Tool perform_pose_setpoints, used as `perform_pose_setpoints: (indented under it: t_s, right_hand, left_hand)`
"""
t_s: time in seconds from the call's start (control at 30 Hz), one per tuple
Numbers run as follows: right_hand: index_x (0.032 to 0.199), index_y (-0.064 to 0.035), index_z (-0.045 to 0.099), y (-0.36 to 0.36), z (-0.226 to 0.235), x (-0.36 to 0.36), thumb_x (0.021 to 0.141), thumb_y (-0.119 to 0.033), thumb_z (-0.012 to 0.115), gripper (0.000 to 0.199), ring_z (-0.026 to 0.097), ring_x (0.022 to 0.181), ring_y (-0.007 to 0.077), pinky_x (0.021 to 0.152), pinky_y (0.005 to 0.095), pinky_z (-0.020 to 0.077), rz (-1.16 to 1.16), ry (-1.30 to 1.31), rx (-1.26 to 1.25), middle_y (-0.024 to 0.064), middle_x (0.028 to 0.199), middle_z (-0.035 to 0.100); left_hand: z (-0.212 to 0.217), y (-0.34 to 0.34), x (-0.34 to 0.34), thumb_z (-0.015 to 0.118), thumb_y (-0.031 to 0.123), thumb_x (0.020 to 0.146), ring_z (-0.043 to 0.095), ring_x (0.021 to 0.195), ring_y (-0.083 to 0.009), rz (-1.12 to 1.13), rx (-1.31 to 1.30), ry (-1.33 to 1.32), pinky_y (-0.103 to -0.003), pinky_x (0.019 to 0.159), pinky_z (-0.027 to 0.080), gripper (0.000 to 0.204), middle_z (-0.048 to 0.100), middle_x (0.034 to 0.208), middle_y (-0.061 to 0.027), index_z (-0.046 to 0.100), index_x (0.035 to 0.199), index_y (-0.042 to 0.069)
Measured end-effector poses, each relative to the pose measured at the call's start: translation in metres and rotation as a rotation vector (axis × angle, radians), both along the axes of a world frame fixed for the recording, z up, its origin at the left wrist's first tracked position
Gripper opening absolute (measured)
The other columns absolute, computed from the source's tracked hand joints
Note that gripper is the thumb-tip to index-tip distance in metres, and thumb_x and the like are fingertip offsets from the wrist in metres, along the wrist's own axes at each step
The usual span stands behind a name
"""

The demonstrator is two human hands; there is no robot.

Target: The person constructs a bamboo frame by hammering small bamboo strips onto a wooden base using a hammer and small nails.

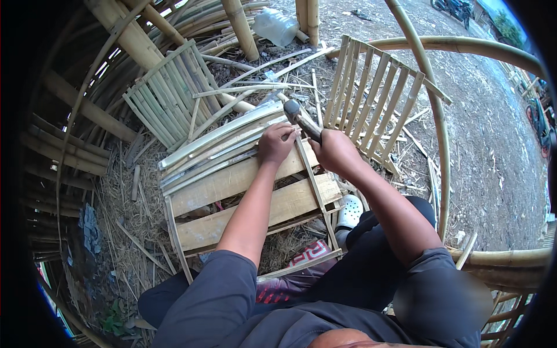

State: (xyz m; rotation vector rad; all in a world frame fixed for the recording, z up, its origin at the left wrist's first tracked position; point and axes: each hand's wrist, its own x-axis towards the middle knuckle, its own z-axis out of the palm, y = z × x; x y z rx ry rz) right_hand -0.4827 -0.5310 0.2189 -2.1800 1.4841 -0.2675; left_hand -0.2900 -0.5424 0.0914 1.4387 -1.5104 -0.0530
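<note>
While grey ground [493, 151] spreads at the head view's right, beyond a curved bamboo pole [439, 133], a pale, gapped slatted panel [223, 183] lies at centre; near its upper edge, the right hand [336, 152] clenches a dark hammer [308, 127]; the left hand [275, 142] curls, its hold indiscernible.

"Where does this view look from?"
"Head height: the left of two cameras worn side by side, facing steeply down over the dark shirt [217, 290] to the left hand [275, 143] and right hand [337, 153]."
"Near?"
"Close; the forearms [252, 200] loom large. Still, the fisheye sweeps out to a motorbike [452, 10] at the far top."
</note>
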Motion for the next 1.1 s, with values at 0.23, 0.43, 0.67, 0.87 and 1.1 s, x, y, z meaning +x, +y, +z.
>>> perform_pose_setpoints:
  t_s: [0.23, 0.43, 0.67, 0.87, 1.1]
  right_hand:
    - [0.09, 0.0086, 0.072, 0.007, -0.013, -0.004, 0.096, -0.036, 0.066, 0.046, 0.07, 0.086, 0.0461, 0.079, 0.0516, 0.055, 0.002, 0.057, 0.034, 0.0307, 0.088, 0.07]
    - [0.087, 0.0091, 0.071, 0.002, -0.013, -0.001, 0.096, -0.036, 0.066, 0.046, 0.069, 0.085, 0.0475, 0.08, 0.0525, 0.0545, 0.014, 0.003, -0.015, 0.031, 0.085, 0.069]
    - [0.086, 0.0087, 0.071, 0.002, -0.007, 0.001, 0.096, -0.037, 0.066, 0.047, 0.07, 0.084, 0.0456, 0.079, 0.0525, 0.0545, 0.031, -0.047, -0.023, 0.0298, 0.082, 0.069]
    - [0.091, 0.0049, 0.072, 0.003, 0.002, 0.004, 0.093, -0.032, 0.068, 0.037, 0.071, 0.088, 0.0425, 0.078, 0.0496, 0.0573, 0.007, 0.009, -0.015, 0.027, 0.09, 0.071]
    - [0.093, 0.0052, 0.071, 0.001, 0.006, 0.002, 0.094, -0.033, 0.068, 0.039, 0.071, 0.09, 0.0428, 0.08, 0.0506, 0.0561, 0.026, 0.065, 0.097, 0.0273, 0.091, 0.071]
  left_hand:
    - [0.007, 0.001, -0.005, 0.084, 0.011, 0.072, 0.069, 0.084, -0.0277, 0.01, 0.06, -0.07, -0.037, 0.074, 0.055, 0.013, 0.072, 0.086, -0.0064, 0.074, 0.077, 0.006]
    - [0.003, -0.001, -0.004, 0.084, 0.011, 0.073, 0.07, 0.085, -0.0261, -0.025, 0.018, -0.016, -0.037, 0.077, 0.056, 0.012, 0.073, 0.087, -0.006, 0.076, 0.08, 0.006]
    - [0.002, 0.0, -0.005, 0.084, 0.012, 0.073, 0.071, 0.087, -0.0254, 0.035, 0.091, -0.052, -0.035, 0.078, 0.057, 0.012, 0.075, 0.092, -0.0059, 0.077, 0.081, 0.007]
    - [0.0, -0.002, -0.003, 0.086, 0.018, 0.075, 0.071, 0.081, -0.0258, -0.013, 0.013, 0.003, -0.035, 0.075, 0.057, 0.015, 0.075, 0.088, -0.0051, 0.078, 0.081, 0.008]
    - [0.0, -0.003, 0.001, 0.087, 0.019, 0.075, 0.071, 0.082, -0.0262, 0.036, 0.014, -0.102, -0.036, 0.074, 0.057, 0.016, 0.075, 0.088, -0.0055, 0.078, 0.081, 0.008]
